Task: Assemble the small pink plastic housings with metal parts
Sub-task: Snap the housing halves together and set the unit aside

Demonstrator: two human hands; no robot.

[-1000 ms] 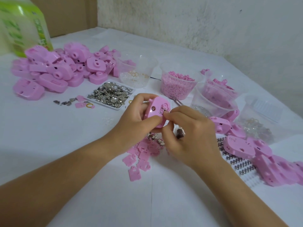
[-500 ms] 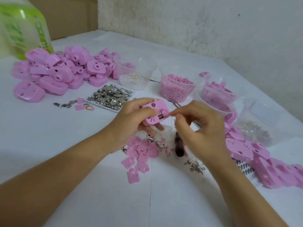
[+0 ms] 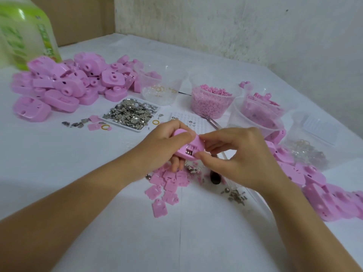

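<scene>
Closer together than half a second ago, both hands meet on the pink housing (image 3: 193, 145), held above the white surface (image 3: 59, 173). The left hand (image 3: 163, 148) curls round its left end with the thumb on top. The right hand (image 3: 243, 161) pinches its right end, and metal contacts (image 3: 189, 153) show in the slot between. Behind lie a heap of housings (image 3: 64, 89), a tub of pink pellets (image 3: 212, 103) and a tray of metal parts (image 3: 131, 114). Flat pink tabs (image 3: 167, 185) lie beneath the hands.
</scene>
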